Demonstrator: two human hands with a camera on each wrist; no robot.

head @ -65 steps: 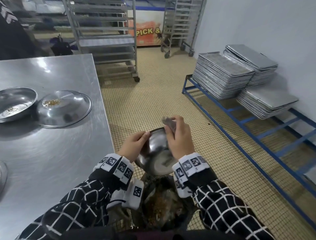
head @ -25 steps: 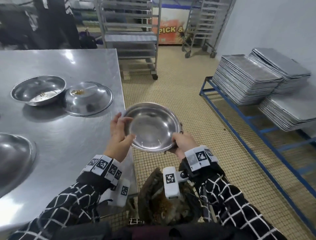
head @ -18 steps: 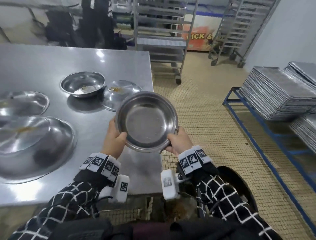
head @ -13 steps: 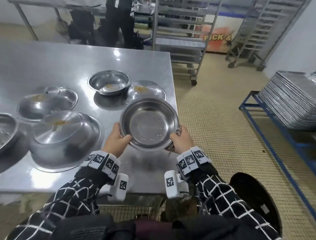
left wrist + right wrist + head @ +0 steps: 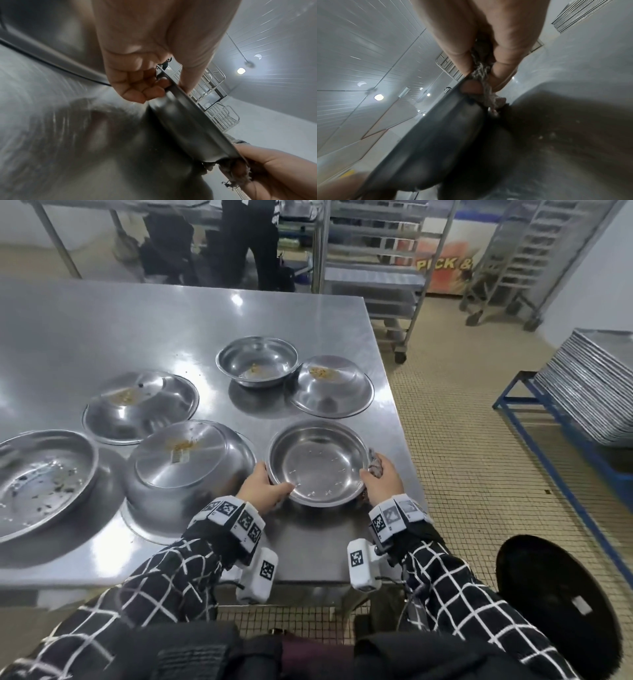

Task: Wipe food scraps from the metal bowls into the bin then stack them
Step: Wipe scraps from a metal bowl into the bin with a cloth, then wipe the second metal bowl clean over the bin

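Note:
A clean metal bowl (image 5: 317, 462) stands upright, low over the steel table (image 5: 171, 320) near its front right corner. I cannot tell whether it rests on the table. My left hand (image 5: 274, 486) grips its left rim, thumb on top and fingers (image 5: 145, 88) curled underneath. My right hand (image 5: 375, 474) pinches the right rim together with a grey cloth (image 5: 374, 463), which the right wrist view shows bunched between the fingers (image 5: 481, 75). The black bin (image 5: 555, 604) stands on the floor at the lower right, behind my right arm.
Other bowls carry scraps: a small upright one (image 5: 257, 361), an inverted one (image 5: 330, 386) beside it, an inverted one (image 5: 140, 407), a large inverted one (image 5: 188, 467) touching distance left of my left hand, and a large upright one (image 5: 37, 484). Stacked trays (image 5: 589, 392) lie on a blue rack.
The bowl came up from over the bin, turned upright, and both hands carried it left and down to the table. The view swung left, off the bin.

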